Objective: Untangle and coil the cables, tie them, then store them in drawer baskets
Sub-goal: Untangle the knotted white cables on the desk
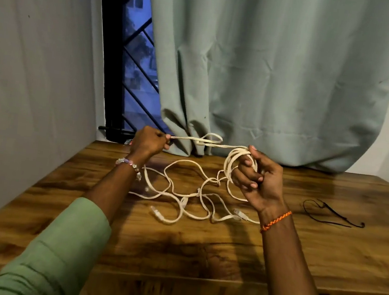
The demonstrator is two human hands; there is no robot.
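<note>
My right hand curls around a small coil of the white cable, held above the wooden table. My left hand, at nine o'clock from it, pinches a strand stretched taut between them. The rest lies tangled on the table below. A thin black tie rests at three o'clock.

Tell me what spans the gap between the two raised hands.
In the head view, a taut stretch of white cable with a small loop runs from the left hand to the coil held by the right hand.
</note>
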